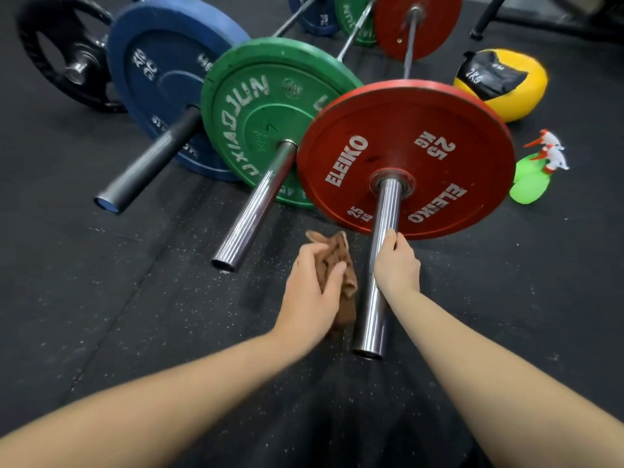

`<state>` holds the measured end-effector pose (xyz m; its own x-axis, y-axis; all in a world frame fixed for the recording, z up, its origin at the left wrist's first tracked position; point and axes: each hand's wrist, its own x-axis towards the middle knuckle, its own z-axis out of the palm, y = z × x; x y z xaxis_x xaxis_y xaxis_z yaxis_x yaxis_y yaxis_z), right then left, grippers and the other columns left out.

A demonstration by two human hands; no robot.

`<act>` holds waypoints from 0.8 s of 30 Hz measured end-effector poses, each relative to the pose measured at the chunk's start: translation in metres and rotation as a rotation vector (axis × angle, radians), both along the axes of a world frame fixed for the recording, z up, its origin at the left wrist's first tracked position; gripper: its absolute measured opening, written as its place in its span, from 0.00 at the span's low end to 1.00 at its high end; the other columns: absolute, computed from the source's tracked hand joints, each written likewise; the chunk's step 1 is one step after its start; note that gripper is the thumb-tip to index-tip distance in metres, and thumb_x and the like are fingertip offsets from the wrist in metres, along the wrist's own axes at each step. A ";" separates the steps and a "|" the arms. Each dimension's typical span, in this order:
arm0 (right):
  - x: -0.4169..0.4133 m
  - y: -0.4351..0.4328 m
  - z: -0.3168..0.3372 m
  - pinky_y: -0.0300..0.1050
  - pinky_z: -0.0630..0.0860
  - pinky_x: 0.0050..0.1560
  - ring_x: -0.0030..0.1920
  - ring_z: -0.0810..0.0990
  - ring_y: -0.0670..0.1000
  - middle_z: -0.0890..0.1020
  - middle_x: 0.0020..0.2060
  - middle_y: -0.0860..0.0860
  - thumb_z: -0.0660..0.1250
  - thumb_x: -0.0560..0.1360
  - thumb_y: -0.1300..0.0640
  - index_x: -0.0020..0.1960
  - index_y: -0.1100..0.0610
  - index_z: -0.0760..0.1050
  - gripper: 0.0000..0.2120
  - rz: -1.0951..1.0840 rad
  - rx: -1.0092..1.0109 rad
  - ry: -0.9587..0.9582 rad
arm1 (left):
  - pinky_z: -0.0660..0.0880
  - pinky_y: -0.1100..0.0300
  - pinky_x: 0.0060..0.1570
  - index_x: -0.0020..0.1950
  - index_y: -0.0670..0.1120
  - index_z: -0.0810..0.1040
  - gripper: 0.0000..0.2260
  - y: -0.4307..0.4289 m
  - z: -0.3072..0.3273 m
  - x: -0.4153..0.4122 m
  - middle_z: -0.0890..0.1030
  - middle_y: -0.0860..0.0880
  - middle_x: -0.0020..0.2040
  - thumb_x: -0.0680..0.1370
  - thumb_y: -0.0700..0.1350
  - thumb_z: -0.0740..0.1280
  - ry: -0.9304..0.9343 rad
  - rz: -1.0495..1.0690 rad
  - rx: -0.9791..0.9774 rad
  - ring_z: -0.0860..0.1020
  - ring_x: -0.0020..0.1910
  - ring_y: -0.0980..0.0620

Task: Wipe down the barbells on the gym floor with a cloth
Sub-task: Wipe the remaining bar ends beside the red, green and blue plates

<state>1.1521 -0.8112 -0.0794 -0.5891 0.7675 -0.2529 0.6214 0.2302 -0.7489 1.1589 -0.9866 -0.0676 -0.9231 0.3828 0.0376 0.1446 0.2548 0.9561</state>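
Note:
Three barbells lie side by side on the black floor. The nearest carries a red plate, and its chrome sleeve points toward me. My right hand grips that sleeve from the right side, about halfway along. My left hand holds a crumpled brown cloth just left of the sleeve; whether the cloth touches the metal I cannot tell. The middle barbell has a green plate and a chrome sleeve. The left one has a blue plate and a dark sleeve.
A black plate stands at the far left. A yellow and black 2 kg ball sits right of the red plate. Two green spray bottles with white and red triggers lie near it. A black rack leg crosses the top right.

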 end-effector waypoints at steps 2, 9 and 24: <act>0.000 -0.002 -0.001 0.58 0.70 0.65 0.69 0.73 0.62 0.74 0.72 0.55 0.44 0.85 0.39 0.80 0.48 0.61 0.28 0.008 0.019 -0.002 | 0.70 0.77 0.50 0.61 0.56 0.69 0.10 0.009 0.012 -0.035 0.78 0.56 0.59 0.83 0.50 0.67 0.044 0.047 0.023 0.77 0.57 0.61; -0.002 -0.009 0.005 0.52 0.69 0.51 0.53 0.77 0.57 0.79 0.65 0.55 0.45 0.85 0.38 0.80 0.47 0.61 0.27 0.009 0.059 -0.038 | 0.73 0.69 0.49 0.61 0.52 0.71 0.12 0.068 0.036 -0.126 0.81 0.52 0.55 0.81 0.52 0.68 0.110 0.071 0.012 0.79 0.55 0.54; -0.006 -0.008 -0.003 0.54 0.74 0.54 0.57 0.80 0.61 0.81 0.59 0.55 0.49 0.85 0.41 0.70 0.48 0.71 0.22 -0.059 0.115 0.001 | 0.79 0.48 0.57 0.62 0.54 0.73 0.12 0.164 0.024 -0.137 0.81 0.51 0.56 0.80 0.54 0.66 0.011 -0.163 -0.115 0.80 0.53 0.49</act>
<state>1.1461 -0.8188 -0.0824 -0.5422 0.8247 -0.1610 0.6359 0.2775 -0.7201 1.0222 -0.8223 -0.0436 -0.8481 0.5298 -0.0053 0.2033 0.3347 0.9201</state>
